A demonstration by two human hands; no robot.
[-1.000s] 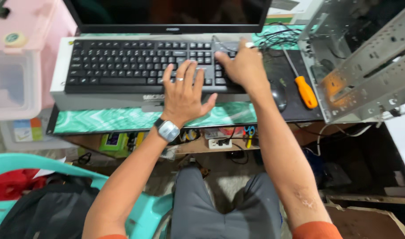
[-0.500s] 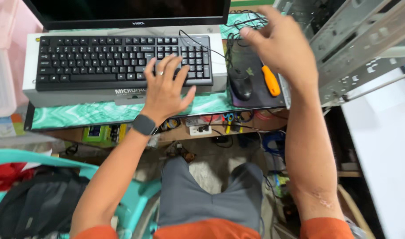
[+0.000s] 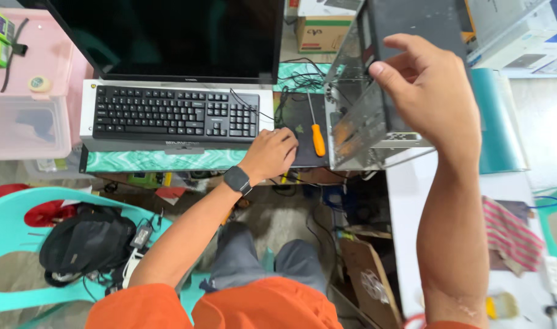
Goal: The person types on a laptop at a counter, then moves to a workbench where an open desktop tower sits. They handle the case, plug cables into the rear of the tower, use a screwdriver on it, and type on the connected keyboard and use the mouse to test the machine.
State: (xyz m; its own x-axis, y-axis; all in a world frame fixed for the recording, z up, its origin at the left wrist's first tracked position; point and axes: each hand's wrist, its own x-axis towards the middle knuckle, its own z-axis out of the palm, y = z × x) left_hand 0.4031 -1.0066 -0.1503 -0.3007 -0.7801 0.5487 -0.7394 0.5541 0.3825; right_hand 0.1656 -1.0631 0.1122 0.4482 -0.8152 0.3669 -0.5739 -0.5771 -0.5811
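The left hand (image 3: 271, 153) rests curled on the mat (image 3: 296, 119), holding nothing visible. The screwdriver (image 3: 315, 135) lies just right of it, its long axis pointing away from the person. The right hand (image 3: 433, 91) hangs half-open and empty by the case (image 3: 363, 116).

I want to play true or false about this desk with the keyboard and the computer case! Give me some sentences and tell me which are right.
1. The left hand rests on the desk edge beside the keyboard. True.
2. The right hand holds the screwdriver. False: the screwdriver lies on the dark mat, and the right hand is up at the metal computer case.
3. The monitor screen is dark. True.
4. The screwdriver has a blue handle. False: it is orange.
5. A watch is on the left wrist. True.
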